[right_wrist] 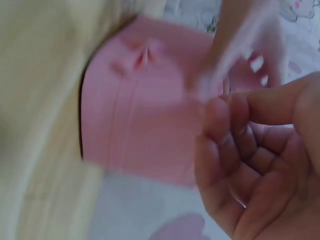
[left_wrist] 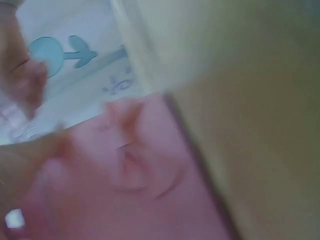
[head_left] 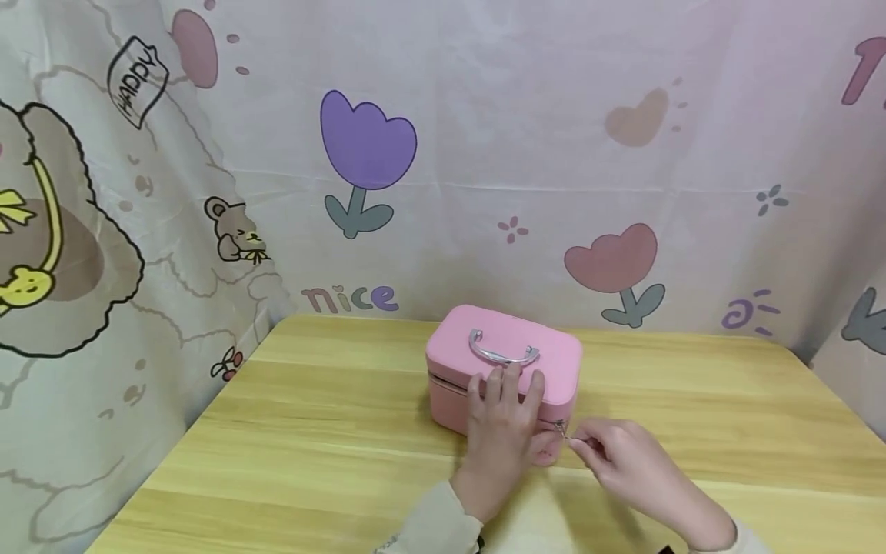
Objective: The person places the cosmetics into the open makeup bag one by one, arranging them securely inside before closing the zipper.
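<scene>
A pink case (head_left: 477, 323) with a curved silver handle (head_left: 500, 358) on its lid stands on the table. My left hand (head_left: 500, 431) presses against its front, fingertips spread over the lid's front edge by the handle. At the front right corner, my right hand (head_left: 630, 462) pinches the small metal zipper pull (head_left: 562, 432) between thumb and forefinger. The right wrist view has the curled right hand (right_wrist: 250, 155) close beside the case (right_wrist: 155, 135), hiding the pull. A blurred pink raised decoration (left_wrist: 132, 165) shows on the case in the left wrist view.
The case stands on a light wood-grain table (head_left: 332, 415). Behind the table hangs a printed cloth (head_left: 471, 115) with flowers and hearts. Another cartoon-printed cloth (head_left: 159, 246) hangs along the left side.
</scene>
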Demonstrator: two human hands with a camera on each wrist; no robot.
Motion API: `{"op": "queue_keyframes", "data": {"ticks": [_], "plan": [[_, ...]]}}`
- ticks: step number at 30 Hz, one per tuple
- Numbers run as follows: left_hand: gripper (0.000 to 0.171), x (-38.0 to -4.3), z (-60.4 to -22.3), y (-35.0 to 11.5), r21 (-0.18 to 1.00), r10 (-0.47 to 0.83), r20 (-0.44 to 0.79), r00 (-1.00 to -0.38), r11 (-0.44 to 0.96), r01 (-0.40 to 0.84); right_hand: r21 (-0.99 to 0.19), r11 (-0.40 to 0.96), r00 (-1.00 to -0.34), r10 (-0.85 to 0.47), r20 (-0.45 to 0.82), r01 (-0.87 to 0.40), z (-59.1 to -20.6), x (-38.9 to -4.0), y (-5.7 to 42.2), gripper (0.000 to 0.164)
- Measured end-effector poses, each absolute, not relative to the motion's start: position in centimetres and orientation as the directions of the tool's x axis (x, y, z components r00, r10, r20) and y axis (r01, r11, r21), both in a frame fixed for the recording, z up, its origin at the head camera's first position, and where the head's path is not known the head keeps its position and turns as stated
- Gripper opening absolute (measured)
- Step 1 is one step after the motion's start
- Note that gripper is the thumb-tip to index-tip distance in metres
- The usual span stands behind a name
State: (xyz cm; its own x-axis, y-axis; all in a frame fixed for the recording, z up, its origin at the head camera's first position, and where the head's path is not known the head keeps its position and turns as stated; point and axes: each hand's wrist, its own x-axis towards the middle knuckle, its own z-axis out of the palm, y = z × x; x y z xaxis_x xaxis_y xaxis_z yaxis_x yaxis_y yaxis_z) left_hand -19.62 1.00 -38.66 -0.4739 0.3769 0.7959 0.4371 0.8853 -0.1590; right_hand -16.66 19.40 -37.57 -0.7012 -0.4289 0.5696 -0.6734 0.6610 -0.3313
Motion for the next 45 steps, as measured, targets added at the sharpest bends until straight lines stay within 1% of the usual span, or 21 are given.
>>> {"op": "queue_keyframes", "data": {"ticks": [1, 3, 5, 6, 7, 8, 10, 12, 14, 15, 17, 18, 21, 24, 25, 28, 31, 35, 40, 45], "plan": [[0.077, -19.5, -38.0, 0.7, -0.133, 0.388, 0.774, -0.5, 0.872, 0.47, -0.319, 0.681, -0.71, -0.425, 0.562, -0.66, -37.5, -16.7, 19.8, 0.029], [0.066, -19.6, -36.5, -0.4, -0.045, 0.406, 0.725, -0.556, 0.834, 0.55, -0.308, 0.707, -0.728, -0.418, 0.544, -0.636, -37.4, -16.8, 20.5, 0.03], [0.061, -20.3, -35.1, -2.0, 0.084, 0.413, 0.686, -0.598, 0.772, 0.63, -0.307, 0.72, -0.74, -0.411, 0.533, -0.622, -37.3, -16.9, 20.9, 0.032], [0.063, -20.9, -34.5, -2.9, 0.167, 0.41, 0.668, -0.621, 0.731, 0.662, -0.308, 0.721, -0.742, -0.414, 0.527, -0.621, -37.2, -16.9, 21.0, 0.032], [0.071, -21.6, -34.2, -4.0, 0.249, 0.407, 0.646, -0.646, 0.687, 0.683, -0.305, 0.72, -0.741, -0.421, 0.523, -0.624, -37.2, -17.0, 21.0, 0.031], [0.081, -22.3, -34.1, -5.1, 0.342, 0.401, 0.609, -0.684, 0.645, 0.683, -0.302, 0.718, -0.739, -0.426, 0.522, -0.627, -37.1, -17.1, 21.0, 0.031], [0.104, -23.8, -34.4, -7.4, 0.55, 0.397, 0.508, -0.764, 0.533, 0.643, -0.295, 0.713, -0.73, -0.435, 0.527, -0.637, -37.1, -17.2, 21.0, 0.031], [0.12, -25.1, -35.2, -9.4, 0.759, 0.401, 0.396, -0.826, 0.363, 0.54, -0.285, 0.711, -0.723, -0.44, 0.533, -0.643, -37.1, -17.3, 21.0, 0.03], [0.127, -26.0, -36.2, -11.0, 0.896, 0.423, 0.31, -0.851, 0.17, 0.411, -0.261, 0.715, -0.71, -0.444, 0.547, -0.649, -37.1, -17.4, 21.2, 0.029], [0.129, -26.4, -36.6, -11.6, 0.93, 0.448, 0.285, -0.847, 0.085, 0.357, -0.249, 0.718, -0.704, -0.445, 0.553, -0.65, -37.0, -17.5, 21.3, 0.028], [0.131, -27.1, -37.5, -12.3, 0.96, 0.499, 0.262, -0.826, -0.043, 0.278, -0.235, 0.731, -0.706, -0.441, 0.554, -0.641, -36.9, -17.6, 21.5, 0.025], [0.132, -27.5, -38.1, -12.5, 0.961, 0.526, 0.264, -0.808, -0.074, 0.266, -0.231, 0.738, -0.71, -0.438, 0.552, -0.635, -36.9, -17.6, 21.7, 0.024], [0.133, -28.5, -40.0, -12.6, 0.961, 0.596, 0.265, -0.758, -0.099, 0.257, -0.227, 0.764, -0.73, -0.417, 0.542, -0.604, -36.7, -17.8, 21.9, 0.023], [0.131, -29.1, -41.2, -12.4, 0.957, 0.622, 0.276, -0.733, -0.108, 0.269, -0.216, 0.787, -0.744, -0.399, 0.536, -0.578, -36.5, -17.8, 22.1, 0.024], [0.129, -29.1, -41.3, -12.2, 0.959, 0.616, 0.269, -0.741, -0.102, 0.264, -0.209, 0.794, -0.745, -0.394, 0.538, -0.571, -36.5, -17.8, 22.1, 0.025], [0.127, -28.8, -40.9, -11.9, 0.965, 0.58, 0.229, -0.782, -0.028, 0.262, -0.198, 0.812, -0.755, -0.38, 0.534, -0.549, -36.3, -17.7, 22.3, 0.027], [0.127, -28.3, -40.3, -11.3, 0.953, 0.559, 0.187, -0.808, 0.098, 0.288, -0.215, 0.822, -0.771, -0.358, 0.527, -0.528, -36.2, -17.4, 22.3, 0.03], [0.126, -27.8, -40.0, -10.5, 0.93, 0.551, 0.173, -0.817, 0.183, 0.32, -0.241, 0.804, -0.766, -0.358, 0.534, -0.544, -36.2, -17.1, 22.1, 0.033], [0.122, -27.1, -40.5, -10.1, 0.945, 0.506, 0.184, -0.843, 0.145, 0.293, -0.219, 0.775, -0.725, -0.397, 0.563, -0.594, -36.8, -17.2, 21.3, 0.037], [0.122, -26.6, -41.2, -10.0, 0.937, 0.459, 0.233, -0.857, 0.129, 0.324, -0.214, 0.777, -0.718, -0.388, 0.578, -0.592, -37.2, -17.1, 20.7, 0.036]]}}
